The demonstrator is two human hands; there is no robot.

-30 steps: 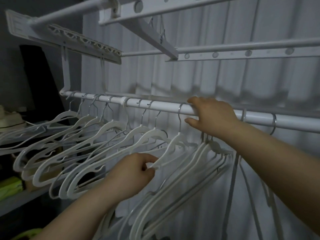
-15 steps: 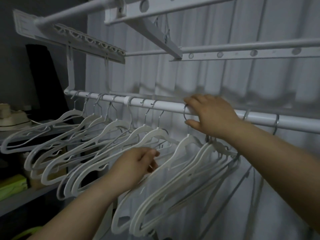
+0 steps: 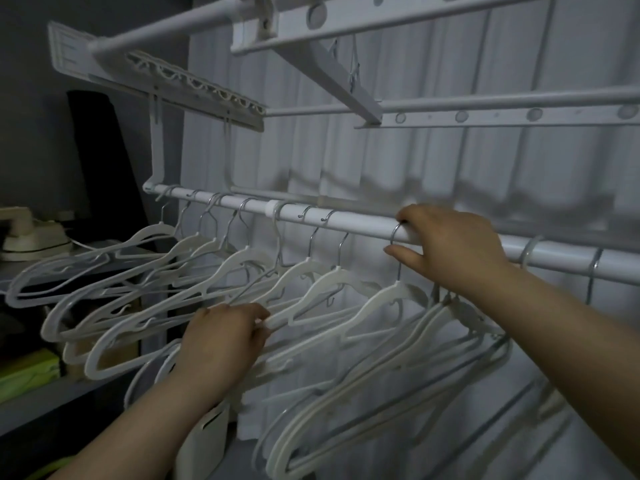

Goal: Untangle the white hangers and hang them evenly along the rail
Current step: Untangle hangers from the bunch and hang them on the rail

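While right hand (image 3: 450, 251) curls over rail (image 3: 346, 224), left hand (image 3: 225, 337) pinches hanger (image 3: 322, 285)

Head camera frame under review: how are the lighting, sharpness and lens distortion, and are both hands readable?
Head view: dim, bluish light, no glare, the shelf at left nearly black. Head view: the wide-angle lens bends the rail and upper bars. Head view: curtain shadows are soft at right, yet the left hand pinching a hanger and the right hand gripping the rail are legible.
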